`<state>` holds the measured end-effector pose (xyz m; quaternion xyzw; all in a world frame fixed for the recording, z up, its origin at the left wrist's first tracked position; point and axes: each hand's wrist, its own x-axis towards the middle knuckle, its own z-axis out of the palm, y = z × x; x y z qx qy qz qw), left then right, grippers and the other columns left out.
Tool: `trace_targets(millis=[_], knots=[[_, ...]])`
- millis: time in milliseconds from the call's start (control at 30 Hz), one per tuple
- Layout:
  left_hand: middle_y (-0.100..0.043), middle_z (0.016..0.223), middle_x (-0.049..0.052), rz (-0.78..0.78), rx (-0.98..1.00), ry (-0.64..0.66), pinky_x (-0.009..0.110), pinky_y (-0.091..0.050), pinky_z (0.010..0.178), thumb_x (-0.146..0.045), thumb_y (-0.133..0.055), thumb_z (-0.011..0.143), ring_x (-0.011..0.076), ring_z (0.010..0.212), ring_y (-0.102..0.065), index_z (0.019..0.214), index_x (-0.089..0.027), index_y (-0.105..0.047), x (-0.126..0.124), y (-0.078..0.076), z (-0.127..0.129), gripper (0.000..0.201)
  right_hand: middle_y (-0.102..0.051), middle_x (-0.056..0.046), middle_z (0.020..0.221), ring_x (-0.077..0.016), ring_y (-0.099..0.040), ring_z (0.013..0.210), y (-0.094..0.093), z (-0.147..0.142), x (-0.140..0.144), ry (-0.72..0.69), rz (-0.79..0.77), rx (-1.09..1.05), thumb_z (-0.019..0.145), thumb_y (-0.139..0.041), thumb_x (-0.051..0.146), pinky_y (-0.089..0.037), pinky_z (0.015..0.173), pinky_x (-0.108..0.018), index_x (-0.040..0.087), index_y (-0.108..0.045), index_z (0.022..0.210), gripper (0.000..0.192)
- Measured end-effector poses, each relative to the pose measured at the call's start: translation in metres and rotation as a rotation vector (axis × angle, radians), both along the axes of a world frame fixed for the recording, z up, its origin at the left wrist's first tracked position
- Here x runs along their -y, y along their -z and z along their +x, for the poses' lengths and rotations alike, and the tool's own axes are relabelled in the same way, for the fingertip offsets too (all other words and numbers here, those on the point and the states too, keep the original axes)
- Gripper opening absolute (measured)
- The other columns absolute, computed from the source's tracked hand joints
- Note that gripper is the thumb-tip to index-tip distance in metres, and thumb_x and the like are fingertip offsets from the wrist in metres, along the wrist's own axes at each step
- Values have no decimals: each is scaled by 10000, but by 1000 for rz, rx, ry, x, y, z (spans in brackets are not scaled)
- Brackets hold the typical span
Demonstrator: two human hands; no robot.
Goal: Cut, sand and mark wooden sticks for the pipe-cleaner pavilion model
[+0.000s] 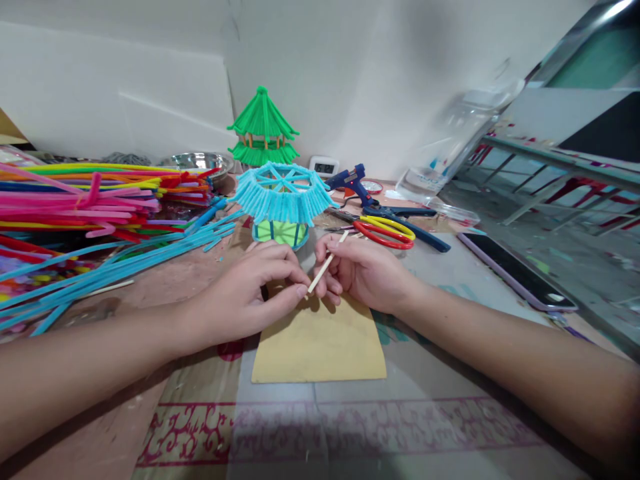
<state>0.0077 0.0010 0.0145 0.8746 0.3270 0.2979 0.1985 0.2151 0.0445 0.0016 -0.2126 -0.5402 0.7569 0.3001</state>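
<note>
White wall panels closed off the back of the head view, and below them a cluttered surface (450, 267) carried craft supplies. Near its middle, over a tan card sheet (320, 347), the left hand (245, 300) and the right hand (363, 270) met on a thin wooden stick (327, 262). The left grip was pinched shut on the stick's lower end, thumb and forefinger pressed together; the right grip was closed around its middle, leaving the upper tip free and tilted toward a blue pipe-cleaner pavilion (283, 193) just behind. The stick looked very light, stiff and dry, likely to snap if bent, so holding it near both ends between fingertips seemed the sound way. Well behind stood a green pavilion (263, 127). To the left lay a heap of coloured pipe cleaners (95, 193), soft and bendable by the look of them. To the right rested yellow-and-red scissors (385, 232), a blue glue gun (353, 181) and, further out, a phone (515, 270) lying flat.
</note>
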Motion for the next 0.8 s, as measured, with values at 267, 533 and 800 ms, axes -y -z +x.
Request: trace_targets(millis=[267, 533, 800], knots=[[-632, 863, 6, -7, 0, 7, 326, -407, 850, -221, -500, 943, 158, 877, -565, 841, -195, -663, 0, 0, 0, 194, -723, -66, 657, -120, -510, 445, 1, 1, -1, -6, 3, 5, 913, -468, 307, -514, 435, -235, 179, -550, 837, 169], [-622, 856, 6, 12, -10, 17, 314, -398, 832, -193, -500, 938, 153, 878, -562, 845, -180, -656, 0, 1, 0, 181, -732, -73, 672, -119, -510, 450, 3, 0, -1, -15, 13, -12, 920, -467, 299, -514, 440, -235, 173, -556, 847, 171], [-640, 865, 5, -30, -11, 7, 325, -409, 862, -230, -511, 934, 163, 889, -569, 849, -200, -664, 0, 1, -1, 177, -727, -64, 668, -120, -512, 456, 3, 1, 0, -16, 20, -8, 919, -485, 317, -512, 441, -234, 178, -553, 847, 171]])
